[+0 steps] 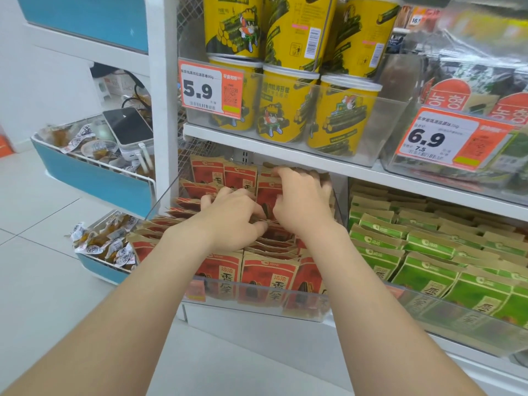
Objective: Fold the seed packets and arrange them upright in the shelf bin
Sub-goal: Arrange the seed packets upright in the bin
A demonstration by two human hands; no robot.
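Red and brown seed packets [270, 274] fill a clear plastic shelf bin [257, 302] on the lower shelf, in rows that stand upright with folded tops. Both hands are deep in the bin's middle. My left hand [231, 217] has its fingers curled down between the packet rows, and its thumb pinches a red packet [268, 195]. My right hand [300, 200] grips the same upright packet from the right, fingers curled over its top edge. More red packets [223, 172] stand at the back of the bin.
Green seed packets [428, 252] fill the bin to the right. Yellow snack canisters [285, 107] stand on the shelf above, behind orange price tags [211, 88]. On the left, blue-and-white bins [97, 178] hold wrapped snacks and a white device [128, 130]. White tiled floor lies below.
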